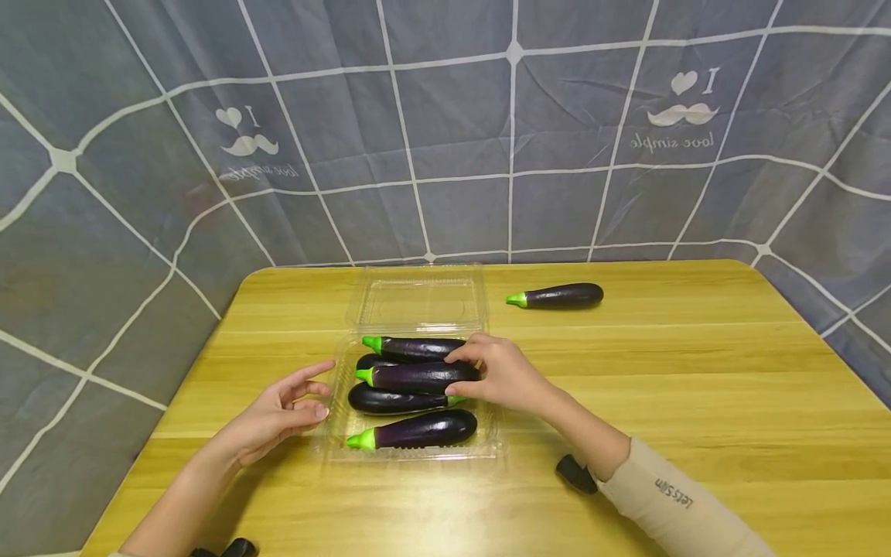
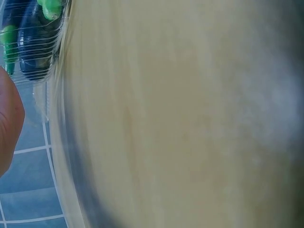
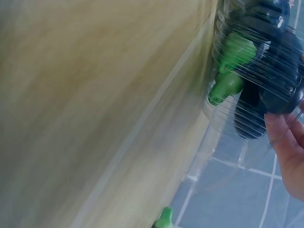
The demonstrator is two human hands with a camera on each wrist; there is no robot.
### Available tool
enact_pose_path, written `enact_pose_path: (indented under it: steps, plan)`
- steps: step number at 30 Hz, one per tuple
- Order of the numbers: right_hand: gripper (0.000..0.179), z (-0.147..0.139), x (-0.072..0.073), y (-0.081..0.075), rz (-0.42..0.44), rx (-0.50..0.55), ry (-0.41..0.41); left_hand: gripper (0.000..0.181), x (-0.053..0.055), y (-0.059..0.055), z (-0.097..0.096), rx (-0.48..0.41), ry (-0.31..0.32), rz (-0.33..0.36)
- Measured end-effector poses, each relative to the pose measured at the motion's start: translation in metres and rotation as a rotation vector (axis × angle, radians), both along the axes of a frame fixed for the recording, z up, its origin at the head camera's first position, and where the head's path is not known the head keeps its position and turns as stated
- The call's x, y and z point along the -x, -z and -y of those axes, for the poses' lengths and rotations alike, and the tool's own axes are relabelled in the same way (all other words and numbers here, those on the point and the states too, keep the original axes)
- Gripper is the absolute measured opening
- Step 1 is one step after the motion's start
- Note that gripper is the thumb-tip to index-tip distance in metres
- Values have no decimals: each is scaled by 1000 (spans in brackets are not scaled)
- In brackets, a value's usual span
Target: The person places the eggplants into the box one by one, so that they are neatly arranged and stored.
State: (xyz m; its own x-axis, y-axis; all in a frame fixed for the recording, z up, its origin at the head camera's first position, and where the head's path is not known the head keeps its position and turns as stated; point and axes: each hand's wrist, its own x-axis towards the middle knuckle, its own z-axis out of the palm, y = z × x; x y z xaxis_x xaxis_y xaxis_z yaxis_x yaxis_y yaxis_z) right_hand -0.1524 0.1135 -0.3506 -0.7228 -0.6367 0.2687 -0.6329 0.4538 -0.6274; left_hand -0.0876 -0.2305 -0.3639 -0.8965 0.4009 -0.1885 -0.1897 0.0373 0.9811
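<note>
Several dark purple eggplants lie in a clear plastic clamshell box (image 1: pixel 418 455), its lid (image 1: pixel 425 302) folded back behind. With thumb and fingers my right hand (image 1: pixel 497 373) grips the right end of one eggplant (image 1: pixel 411 377), which lies on top of the others, green stem to the left. Another eggplant (image 1: pixel 425 430) lies nearest the front wall. My left hand (image 1: pixel 274 414) is beside the box's left edge, fingers loosely spread and holding nothing; whether they touch the plastic is unclear. In the right wrist view, green stems (image 3: pixel 237 50) show through the ribbed wall.
One more eggplant (image 1: pixel 564 296) lies at the back of the wooden table (image 1: pixel 661 363), right of the lid. A black object (image 1: pixel 576 473) shows beside my right forearm. Grey curtains with white lines (image 1: pixel 466 147) hang behind and at the sides.
</note>
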Motion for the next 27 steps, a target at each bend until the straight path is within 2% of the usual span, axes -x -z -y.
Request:
enact_pose_path:
  steps: [10,19,27]
  plan:
    - [36,0,1,6,-41,20,-4,59,0,0,0,-14,5,1]
    - [37,0,-1,7,-62,22,9,60,1,-1,-1,3,7,2]
    - [34,0,-1,7,-99,4,-14,60,0,-1,-1,-2,16,-7]
